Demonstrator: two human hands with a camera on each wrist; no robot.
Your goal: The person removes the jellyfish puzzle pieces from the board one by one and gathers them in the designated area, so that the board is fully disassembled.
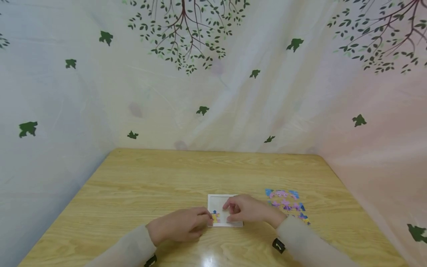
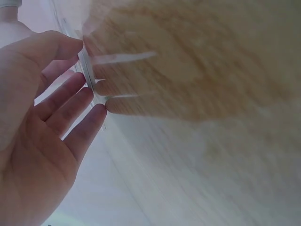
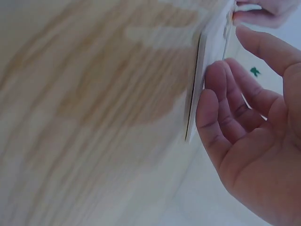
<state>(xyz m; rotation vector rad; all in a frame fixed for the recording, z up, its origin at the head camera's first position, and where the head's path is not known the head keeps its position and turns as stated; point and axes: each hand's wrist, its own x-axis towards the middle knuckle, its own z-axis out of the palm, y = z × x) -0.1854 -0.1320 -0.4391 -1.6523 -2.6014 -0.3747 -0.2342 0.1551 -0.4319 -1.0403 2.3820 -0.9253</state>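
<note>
A white puzzle tray (image 1: 209, 202) lies flat on the table in the head view. In its lower left corner sit yellow and blue jigsaw pieces (image 1: 215, 217). My left hand (image 1: 181, 224) is at the tray's left side, its fingertips touching the edge by those pieces. The left wrist view shows its fingers lightly bent against the tray edge (image 2: 85, 66). Over the tray's right part hovers my right hand (image 1: 250, 211), fingers loosely curved, with nothing visible in its grasp. In the right wrist view, its fingertips are close to the tray's side (image 3: 195, 89).
Colourful jigsaw pieces (image 1: 285, 203), pink, blue and yellow, lie to the right of the tray, partly covered by the right forearm. The wooden table (image 1: 160, 178) is bordered by a cloth backdrop (image 1: 227, 122) with printed leaves.
</note>
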